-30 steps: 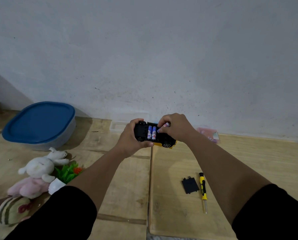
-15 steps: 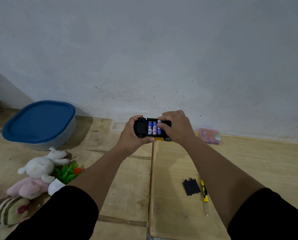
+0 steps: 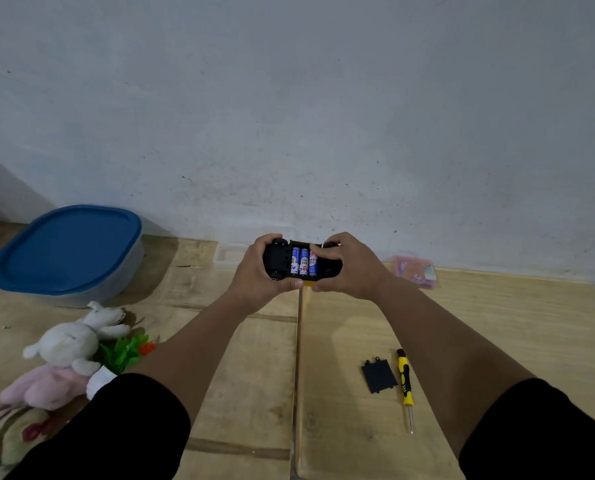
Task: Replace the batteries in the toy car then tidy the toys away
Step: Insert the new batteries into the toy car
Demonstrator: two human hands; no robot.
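Observation:
I hold the toy car [image 3: 278, 261] upside down in front of me, black underside up, a strip of yellow body showing below. Three blue batteries [image 3: 304, 260] lie side by side in its uncovered compartment. My left hand [image 3: 258, 271] grips the car's left end. My right hand [image 3: 349, 266] grips the right end, with a fingertip on top of the rightmost battery. On the wooden floor lie the black battery cover [image 3: 378, 374] and, just right of it, a yellow and black screwdriver [image 3: 405, 386].
A lidded blue container [image 3: 65, 251] stands at the back left against the wall. Plush toys [image 3: 71, 344], a green plastic toy [image 3: 124, 351] and a striped toy [image 3: 1, 434] lie at the left. A pink packet [image 3: 415, 270] and a clear small box [image 3: 232, 252] sit by the wall.
My right hand has set a third battery into the compartment beside the other two. Both hands have shifted slightly with the car.

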